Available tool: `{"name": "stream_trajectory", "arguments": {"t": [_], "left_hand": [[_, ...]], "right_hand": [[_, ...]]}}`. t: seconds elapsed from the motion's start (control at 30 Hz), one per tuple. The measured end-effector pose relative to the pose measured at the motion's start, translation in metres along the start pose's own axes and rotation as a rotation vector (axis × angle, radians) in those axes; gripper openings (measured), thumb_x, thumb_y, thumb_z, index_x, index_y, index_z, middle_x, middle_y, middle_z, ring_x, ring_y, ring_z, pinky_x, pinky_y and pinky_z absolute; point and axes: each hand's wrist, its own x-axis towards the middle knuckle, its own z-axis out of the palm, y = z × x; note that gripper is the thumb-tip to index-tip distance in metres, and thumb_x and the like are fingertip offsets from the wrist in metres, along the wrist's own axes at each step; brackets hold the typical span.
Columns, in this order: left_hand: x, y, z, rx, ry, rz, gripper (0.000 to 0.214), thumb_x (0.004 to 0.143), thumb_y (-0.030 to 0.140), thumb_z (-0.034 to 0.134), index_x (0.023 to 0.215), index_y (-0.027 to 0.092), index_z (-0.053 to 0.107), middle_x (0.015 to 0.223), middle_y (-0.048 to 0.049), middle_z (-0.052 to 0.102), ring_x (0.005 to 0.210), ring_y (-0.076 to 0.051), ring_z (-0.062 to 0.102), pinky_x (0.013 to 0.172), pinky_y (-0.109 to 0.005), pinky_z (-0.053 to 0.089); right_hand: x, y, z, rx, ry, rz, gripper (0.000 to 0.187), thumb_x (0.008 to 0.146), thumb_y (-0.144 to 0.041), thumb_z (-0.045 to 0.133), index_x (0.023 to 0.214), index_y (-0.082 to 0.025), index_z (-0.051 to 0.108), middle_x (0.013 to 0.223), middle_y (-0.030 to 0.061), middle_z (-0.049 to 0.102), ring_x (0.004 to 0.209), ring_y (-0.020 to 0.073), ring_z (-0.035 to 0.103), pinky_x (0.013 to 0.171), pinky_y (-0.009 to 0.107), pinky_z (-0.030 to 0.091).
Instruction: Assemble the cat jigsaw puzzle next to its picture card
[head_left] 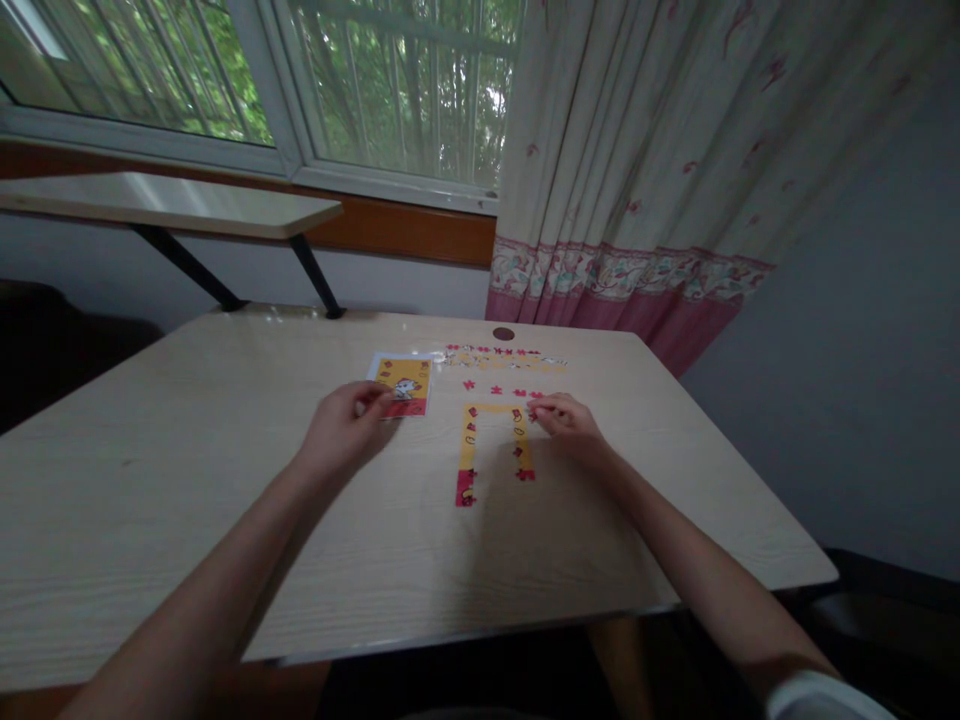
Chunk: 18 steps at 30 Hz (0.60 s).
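My left hand (349, 422) is closed in a pinch over the lower left part of a picture card (412, 375), which shows a white cartoon figure on yellow and red. What its fingers hold, if anything, is hidden. My right hand (570, 420) pinches a small red puzzle piece (533, 412) beside the upper right corner of a partly joined puzzle border (466, 455). Yellow along the top and sides and red at the lower ends, the border lies open at the bottom. Just above it lie several loose red puzzle pieces (496, 390) in a row.
Further rows of loose puzzle pieces (502, 358) lie toward the back of the wooden table (375, 540), near a round dark cable hole (503, 333). A raised shelf (172, 200) on black legs stands at the back left. Behind are a window and a curtain (600, 200).
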Motion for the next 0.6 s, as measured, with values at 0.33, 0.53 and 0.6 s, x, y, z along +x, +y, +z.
{"name": "stream_trajectory", "arguments": {"t": [0.33, 0.53, 0.6], "left_hand": [[-0.029, 0.085, 0.064, -0.356, -0.502, 0.293, 0.022, 0.075, 0.03, 0.054, 0.078, 0.016, 0.07, 0.068, -0.0039, 0.065, 0.057, -0.013, 0.051, 0.052, -0.025, 0.036], [-0.031, 0.084, 0.068, -0.396, -0.467, 0.253, 0.017, 0.075, 0.029, 0.057, 0.076, 0.016, 0.068, 0.061, -0.0007, 0.06, 0.054, -0.011, 0.048, 0.05, -0.023, 0.033], [-0.032, 0.081, 0.072, -0.477, -0.448, 0.214, 0.017, 0.075, 0.03, 0.058, 0.074, 0.016, 0.067, 0.063, -0.0013, 0.062, 0.055, -0.011, 0.049, 0.051, -0.023, 0.035]], "right_hand": [[-0.015, -0.036, 0.031, 0.365, -0.024, 0.124, 0.026, 0.072, -0.046, 0.068, 0.077, -0.021, 0.062, 0.067, 0.0, 0.064, 0.06, 0.0123, 0.06, 0.056, 0.024, 0.048], [-0.018, -0.04, 0.029, 0.333, -0.045, 0.124, 0.026, 0.073, -0.045, 0.068, 0.073, -0.02, 0.062, 0.065, -0.0004, 0.063, 0.059, 0.0126, 0.058, 0.055, 0.026, 0.048], [-0.018, -0.043, 0.027, 0.217, -0.021, 0.064, 0.023, 0.075, -0.043, 0.068, 0.074, -0.021, 0.064, 0.069, 0.0011, 0.065, 0.065, 0.0143, 0.06, 0.062, 0.028, 0.049]]}}
